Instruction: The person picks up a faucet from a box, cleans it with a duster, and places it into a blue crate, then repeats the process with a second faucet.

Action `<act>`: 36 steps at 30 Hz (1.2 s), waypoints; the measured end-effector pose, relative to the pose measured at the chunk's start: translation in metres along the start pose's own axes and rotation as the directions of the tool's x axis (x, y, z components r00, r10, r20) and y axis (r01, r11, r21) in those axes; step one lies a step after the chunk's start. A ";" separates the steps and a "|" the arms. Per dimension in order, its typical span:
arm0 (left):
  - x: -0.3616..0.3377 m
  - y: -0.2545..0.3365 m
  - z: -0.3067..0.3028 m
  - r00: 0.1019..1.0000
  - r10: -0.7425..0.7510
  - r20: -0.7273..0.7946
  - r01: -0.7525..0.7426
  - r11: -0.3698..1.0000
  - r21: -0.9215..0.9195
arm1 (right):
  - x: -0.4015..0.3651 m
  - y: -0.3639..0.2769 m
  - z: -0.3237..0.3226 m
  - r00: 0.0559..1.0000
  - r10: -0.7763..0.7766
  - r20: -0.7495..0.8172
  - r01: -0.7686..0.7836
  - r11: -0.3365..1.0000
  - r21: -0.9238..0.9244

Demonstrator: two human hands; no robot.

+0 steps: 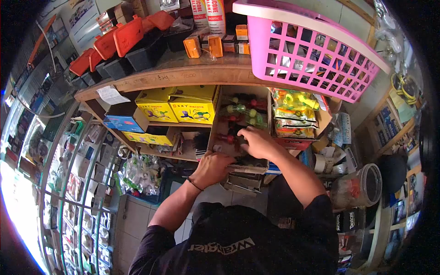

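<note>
A long open cardboard box (215, 123) juts out from the shelf, holding clear-packed items with green, red and dark parts. Inside it lie green packs (243, 110) toward the back and red pieces (231, 137) nearer the front. My right hand (259, 143) reaches in over the right wall, fingers curved and apart above the red pieces. Whether it touches any of them is hard to see. My left hand (213, 167), with a dark band at the wrist, grips the box's front left corner. Its fingertips are partly hidden.
Left of the box stand yellow cartons (192, 107) and a blue box (126, 120). On the right are stacked yellow-green packets (295, 110). Overhead, a pink basket (316, 55) overhangs the wooden shelf edge (183, 75). A clear jar (362, 185) stands at lower right.
</note>
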State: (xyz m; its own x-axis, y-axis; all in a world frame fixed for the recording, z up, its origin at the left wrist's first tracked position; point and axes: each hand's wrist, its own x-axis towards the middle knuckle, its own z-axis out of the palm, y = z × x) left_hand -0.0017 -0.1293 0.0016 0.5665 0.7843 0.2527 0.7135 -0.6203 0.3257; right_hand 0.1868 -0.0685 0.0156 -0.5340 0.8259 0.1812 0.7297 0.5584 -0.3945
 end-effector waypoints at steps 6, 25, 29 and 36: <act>0.004 -0.005 -0.003 0.981 0.100 -0.165 -0.101 0.995 0.001 | -0.046 -0.029 -0.014 0.828 0.069 -0.556 0.152 0.927 0.342; 0.020 -0.025 -0.006 0.960 0.229 -0.158 -0.215 0.972 0.098 | -0.067 -0.033 0.053 0.770 -0.025 -0.637 -0.052 0.993 -0.102; -0.012 -0.019 -0.012 0.856 0.246 -0.456 -0.208 0.969 0.131 | -0.093 -0.046 0.083 0.558 0.018 -0.829 -0.152 0.985 -0.081; -0.145 -0.062 0.056 0.688 -0.542 -0.482 0.414 0.839 -0.352 | -0.080 -0.078 0.120 0.779 -0.304 -0.549 0.460 0.871 0.172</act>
State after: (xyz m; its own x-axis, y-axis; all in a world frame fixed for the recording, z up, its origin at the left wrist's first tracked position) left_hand -0.1049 -0.2046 -0.1066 -0.1956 0.8780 0.4368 0.6886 -0.1941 0.6986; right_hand 0.1214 -0.1876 -0.0758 -0.4030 0.5167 0.7554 0.3164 0.8531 -0.4148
